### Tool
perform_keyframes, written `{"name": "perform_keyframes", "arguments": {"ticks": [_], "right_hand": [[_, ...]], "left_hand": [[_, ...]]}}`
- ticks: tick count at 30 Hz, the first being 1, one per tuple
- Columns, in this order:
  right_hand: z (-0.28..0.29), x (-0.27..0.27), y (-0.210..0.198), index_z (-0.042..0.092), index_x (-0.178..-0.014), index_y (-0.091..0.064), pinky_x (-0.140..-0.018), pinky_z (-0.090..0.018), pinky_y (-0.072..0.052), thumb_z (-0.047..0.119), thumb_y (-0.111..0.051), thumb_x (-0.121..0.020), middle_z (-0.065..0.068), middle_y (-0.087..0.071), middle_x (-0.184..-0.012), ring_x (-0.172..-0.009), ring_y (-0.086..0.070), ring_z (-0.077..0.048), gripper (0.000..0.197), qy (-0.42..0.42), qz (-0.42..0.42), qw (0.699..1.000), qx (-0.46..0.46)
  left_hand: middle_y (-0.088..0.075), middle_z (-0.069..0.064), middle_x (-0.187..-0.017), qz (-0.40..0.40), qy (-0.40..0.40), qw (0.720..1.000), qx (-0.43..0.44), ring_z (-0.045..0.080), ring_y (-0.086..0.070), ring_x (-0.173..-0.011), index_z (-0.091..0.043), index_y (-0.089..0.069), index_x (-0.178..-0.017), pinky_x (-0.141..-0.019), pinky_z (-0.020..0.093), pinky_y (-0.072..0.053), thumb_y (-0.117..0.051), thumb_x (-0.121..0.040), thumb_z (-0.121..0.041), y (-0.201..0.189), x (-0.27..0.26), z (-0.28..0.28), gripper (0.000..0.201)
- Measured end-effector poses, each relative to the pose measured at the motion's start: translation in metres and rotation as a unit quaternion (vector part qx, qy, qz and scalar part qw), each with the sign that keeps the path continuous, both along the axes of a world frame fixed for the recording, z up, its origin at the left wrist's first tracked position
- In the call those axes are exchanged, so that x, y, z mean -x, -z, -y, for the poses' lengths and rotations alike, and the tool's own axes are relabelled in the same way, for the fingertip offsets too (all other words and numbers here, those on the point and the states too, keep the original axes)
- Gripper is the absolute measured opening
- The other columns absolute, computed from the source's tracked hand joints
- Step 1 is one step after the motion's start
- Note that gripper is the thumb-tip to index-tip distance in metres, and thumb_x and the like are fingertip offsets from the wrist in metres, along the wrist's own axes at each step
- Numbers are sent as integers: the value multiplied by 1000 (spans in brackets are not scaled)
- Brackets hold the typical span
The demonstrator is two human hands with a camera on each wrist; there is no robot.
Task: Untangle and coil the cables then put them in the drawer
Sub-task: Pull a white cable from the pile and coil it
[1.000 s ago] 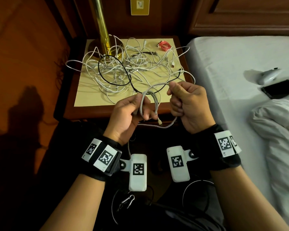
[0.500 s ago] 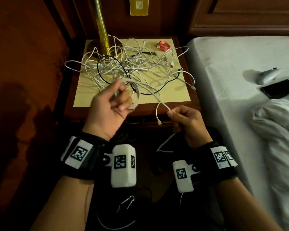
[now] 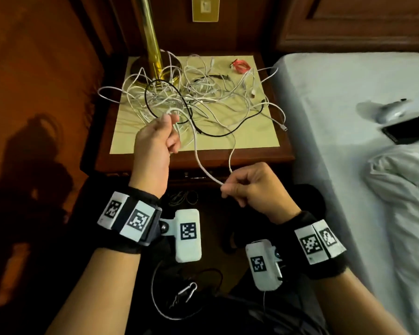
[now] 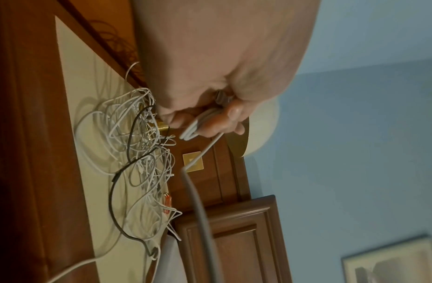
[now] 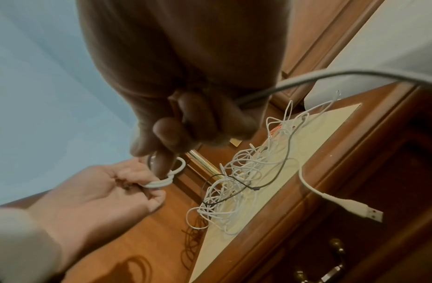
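Coils of the white cable (image 3: 198, 155) are sitting in the left hand (image 3: 155, 143), gripping them over the worktop (image 3: 257, 139). From there the cable is running down-right to the right hand (image 3: 252, 189), pinching its free length near the end, in front of the drawer (image 5: 355, 249).

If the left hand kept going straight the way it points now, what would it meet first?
Most likely the cable tangle on the nightstand. The left hand, gripping the white cable, points over that pile, with the brass lamp post beyond. Its height above the pile is unclear.
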State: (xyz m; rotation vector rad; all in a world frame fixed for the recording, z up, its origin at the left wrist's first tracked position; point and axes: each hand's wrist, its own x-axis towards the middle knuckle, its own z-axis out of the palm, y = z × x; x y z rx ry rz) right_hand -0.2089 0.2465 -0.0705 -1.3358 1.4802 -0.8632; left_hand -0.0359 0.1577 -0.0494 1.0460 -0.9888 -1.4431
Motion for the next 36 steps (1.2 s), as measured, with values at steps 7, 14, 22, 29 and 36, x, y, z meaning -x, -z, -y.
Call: {"name": "perform_keyframes", "arguments": {"ticks": [7, 14, 22, 29, 36], "right_hand": [[4, 3, -9, 1, -65, -66, -46, -17, -29, 11, -60, -87, 3, -44, -41, -38, -33, -7, 25, -57, 119, 991, 36], [19, 4, -13, 6, -60, -57, -42, -20, -18, 20, -53, -86, 0, -33, -39, -37, -23, -11, 31, 108, 231, 964, 73], [26, -2, -9, 6, -61, -57, -40, -20, -18, 12, -53, -97, -2, -36, -41, -38, -25, -10, 36, 192, 207, 955, 88], [21, -5, 0, 3, -72, -61, -40, -24, -33, 16, -56, -95, -7, -57, -52, -38, -44, -15, 27, 185, 228, 953, 76], [3, 8, 19, -1, -81, -61, -41, -21, -34, 15, -68, -81, -5, -52, -52, -43, -42, -14, 17, 179, 255, 948, 63]], "left_hand": [[-56, -2, -61, 111, 59, 992, 29, 13, -53, -61, -10, -62, -85, -71, 20, -49, -43, -101, -20, 10, 4, -6, 27], [-57, 1, -50, 87, 168, 982, 20, 18, -59, -58, -9, -63, -81, -76, 27, -46, -41, -101, -18, 13, 10, -21, 31], [-37, 3, -52, -29, 200, 979, -38, 11, -31, -40, -9, -68, -65, -43, 21, -32, -50, -89, -23, 9, 20, -27, 33], [-47, -9, -54, 0, 242, 968, -66, 2, -29, -42, -6, -52, -69, -41, 14, -21, -52, -93, -18, 9, 18, -26, 27], [-31, -9, -49, -68, 182, 980, -46, 7, -24, -42, -12, -52, -67, -43, 18, -20, -44, -94, -18, 4, -7, -11, 28]]}}
